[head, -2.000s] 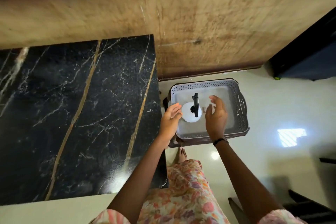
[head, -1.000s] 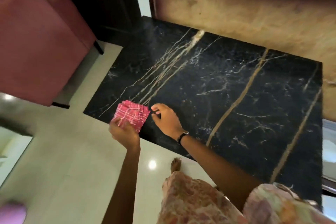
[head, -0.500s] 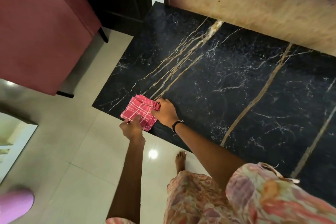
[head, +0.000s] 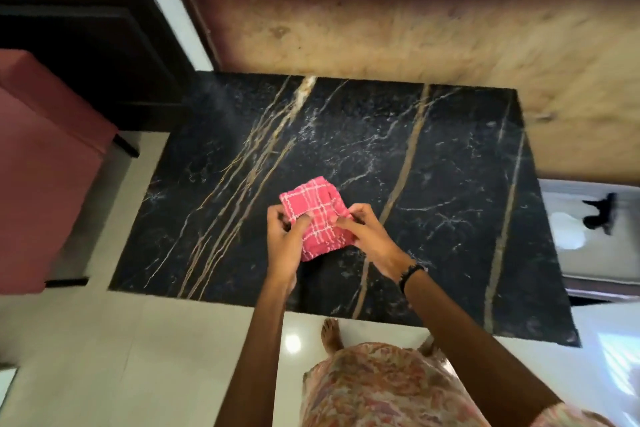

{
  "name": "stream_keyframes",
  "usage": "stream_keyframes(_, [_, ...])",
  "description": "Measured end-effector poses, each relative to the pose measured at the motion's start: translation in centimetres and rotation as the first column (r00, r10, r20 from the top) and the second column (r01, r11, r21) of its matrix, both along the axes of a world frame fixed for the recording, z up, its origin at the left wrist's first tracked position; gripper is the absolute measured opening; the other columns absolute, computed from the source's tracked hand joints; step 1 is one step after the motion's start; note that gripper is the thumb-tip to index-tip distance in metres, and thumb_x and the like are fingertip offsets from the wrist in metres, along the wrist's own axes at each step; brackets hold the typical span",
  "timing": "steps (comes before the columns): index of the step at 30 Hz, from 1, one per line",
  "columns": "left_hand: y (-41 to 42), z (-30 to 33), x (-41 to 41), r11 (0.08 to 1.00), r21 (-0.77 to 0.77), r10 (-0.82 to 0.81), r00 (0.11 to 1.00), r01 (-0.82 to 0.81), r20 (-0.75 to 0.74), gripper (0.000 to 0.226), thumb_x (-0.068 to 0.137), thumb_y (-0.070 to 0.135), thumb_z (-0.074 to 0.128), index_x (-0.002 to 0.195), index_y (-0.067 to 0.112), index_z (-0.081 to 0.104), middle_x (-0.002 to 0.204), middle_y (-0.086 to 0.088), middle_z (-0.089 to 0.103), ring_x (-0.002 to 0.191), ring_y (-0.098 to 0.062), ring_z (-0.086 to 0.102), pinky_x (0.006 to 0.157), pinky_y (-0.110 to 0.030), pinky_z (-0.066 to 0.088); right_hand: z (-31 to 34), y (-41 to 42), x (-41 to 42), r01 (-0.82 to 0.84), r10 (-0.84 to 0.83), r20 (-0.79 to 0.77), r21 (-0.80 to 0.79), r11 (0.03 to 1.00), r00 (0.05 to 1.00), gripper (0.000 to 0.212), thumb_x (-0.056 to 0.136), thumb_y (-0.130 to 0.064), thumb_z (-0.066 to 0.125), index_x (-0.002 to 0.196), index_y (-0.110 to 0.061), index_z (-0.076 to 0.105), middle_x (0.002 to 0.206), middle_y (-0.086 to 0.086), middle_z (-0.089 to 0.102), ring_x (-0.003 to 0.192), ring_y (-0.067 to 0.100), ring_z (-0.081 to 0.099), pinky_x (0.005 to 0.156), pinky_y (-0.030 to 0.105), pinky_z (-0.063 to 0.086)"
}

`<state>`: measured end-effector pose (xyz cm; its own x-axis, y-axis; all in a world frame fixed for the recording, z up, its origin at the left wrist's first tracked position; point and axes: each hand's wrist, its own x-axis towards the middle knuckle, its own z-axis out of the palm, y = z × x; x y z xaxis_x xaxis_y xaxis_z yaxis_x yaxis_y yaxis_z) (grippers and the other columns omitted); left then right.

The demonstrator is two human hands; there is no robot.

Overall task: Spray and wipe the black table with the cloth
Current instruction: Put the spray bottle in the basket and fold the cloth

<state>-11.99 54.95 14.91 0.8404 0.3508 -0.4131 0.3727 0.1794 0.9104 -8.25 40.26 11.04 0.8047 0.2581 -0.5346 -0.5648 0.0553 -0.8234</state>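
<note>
Both hands have carried the pink checked cloth [head: 317, 215] away from the table's near-left corner, where it was half a second ago, toward the middle of the black table [head: 450, 184]. It now sits folded above the centre of the marble top rather than hanging over the edge. Two seconds ago the hands were over at the grey basket [head: 588, 274]; that basket now shows only at 3 o'clock, just beside the table's right edge, with the white spray bottle [head: 568, 232] and its black trigger standing in it, blurred.

Held between both hands, the cloth is a thick folded wad; whether it touches the tabletop cannot be told. Left hand [head: 285, 236] comes in from 6 o'clock and grips the cloth's left side, thumb laid on the top face and fingers curled under the edge. Right hand [head: 367, 236] reaches in from 5 o'clock, a dark band at its wrist, and pinches the cloth's right edge between thumb and curled fingers. Both forearms stretch out nearly straight over the near edge of the table.

At 9 o'clock a red upholstered seat [head: 41, 166] stands on the pale tiled floor [head: 104, 357], apart from the table. A tan wall panel [head: 398, 17] rises behind the table at 12 o'clock.
</note>
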Motion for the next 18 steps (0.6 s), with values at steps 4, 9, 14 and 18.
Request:
stream_keyframes(4, [-8.5, 1.3, 2.3, 0.981, -0.071, -0.175, 0.983, 0.179, 0.053, 0.027, 0.085, 0.009, 0.065, 0.102, 0.015, 0.045, 0.093, 0.001, 0.063, 0.077, -0.008, 0.066, 0.062, -0.023, 0.055, 2.5, -9.1, 0.3, 0.144, -0.139, -0.054, 0.109, 0.983, 0.989, 0.056, 0.075, -0.027, 0.076, 0.124, -0.020, 0.051, 0.117, 0.004, 0.065, 0.101, 0.021, 0.067, 0.089, 0.041, 0.053])
stream_keyframes(9, [-20.9, 1.4, 3.7, 0.931, -0.057, -0.355, 0.931, 0.360, 0.081, 0.026, 0.085, 0.011, 0.066, 0.100, 0.019, 0.045, 0.094, 0.002, 0.064, 0.083, -0.011, 0.065, 0.066, -0.024, 0.055, 3.9, -21.2, -1.1, 0.276, -0.279, 0.070, 0.047, 0.960, 0.958, 0.045, 0.080, -0.018, 0.074, 0.122, -0.017, 0.058, 0.111, 0.006, 0.070, 0.101, 0.023, 0.067, 0.085, 0.035, 0.055])
stream_keyframes(14, [-34.2, 0.1, 3.5, 0.895, -0.089, -0.438, 0.899, 0.437, 0.014, 0.039, 0.087, 0.014, 0.065, 0.117, 0.016, 0.041, 0.104, 0.003, 0.065, 0.089, -0.011, 0.067, 0.071, -0.026, 0.057, 3.5, -34.5, -2.6, 0.397, -0.386, 0.140, -0.054, 0.916, 0.912, 0.047, 0.080, -0.008, 0.072, 0.122, -0.017, 0.054, 0.110, 0.006, 0.069, 0.097, 0.021, 0.068, 0.077, 0.029, 0.057])
stream_keyframes(18, [-43.9, -1.9, 3.2, 0.862, -0.151, -0.498, 0.864, 0.484, -0.073, 0.040, 0.088, 0.013, 0.063, 0.121, 0.016, 0.040, 0.111, 0.002, 0.063, 0.095, -0.011, 0.066, 0.079, -0.030, 0.056, 2.9, -44.7, -3.4, 0.449, -0.426, 0.166, -0.139, 0.883, 0.889, 0.046, 0.082, -0.002, 0.068, 0.123, -0.014, 0.051, 0.107, 0.007, 0.067, 0.094, 0.024, 0.066, 0.076, 0.032, 0.058])
